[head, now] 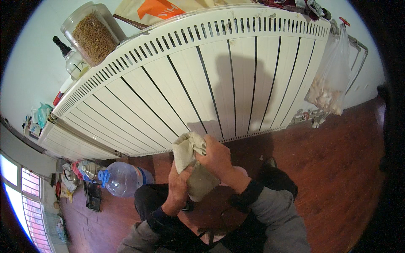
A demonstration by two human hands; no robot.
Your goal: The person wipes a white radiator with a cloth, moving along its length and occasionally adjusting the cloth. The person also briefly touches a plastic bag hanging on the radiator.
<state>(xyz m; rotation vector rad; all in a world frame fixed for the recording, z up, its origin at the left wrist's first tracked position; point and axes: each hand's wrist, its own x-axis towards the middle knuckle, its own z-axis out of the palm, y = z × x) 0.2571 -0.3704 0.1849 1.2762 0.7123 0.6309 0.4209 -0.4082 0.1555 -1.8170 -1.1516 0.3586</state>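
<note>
A beige cloth (202, 182) is bunched between my two hands, low in front of a white radiator (177, 88). My left hand (177, 185) grips it from the left, thumb resting against the fabric. With fingers curled around its upper right part, my right hand (218, 159) holds the same cloth. One end folds over above my hands, and a darker flap hangs below and between them. Partly hidden behind my right wrist is a pink object (240, 171); its kind cannot be told. My bent knees lie on either side below my forearms.
On the radiator's top stand a clear jar of brown dried material (95, 39), a spray bottle (74, 63) and a printed bag (158, 11). A plastic bag (329, 85) hangs at right. A large water bottle (123, 179) lies on the reddish floor (335, 170) at left.
</note>
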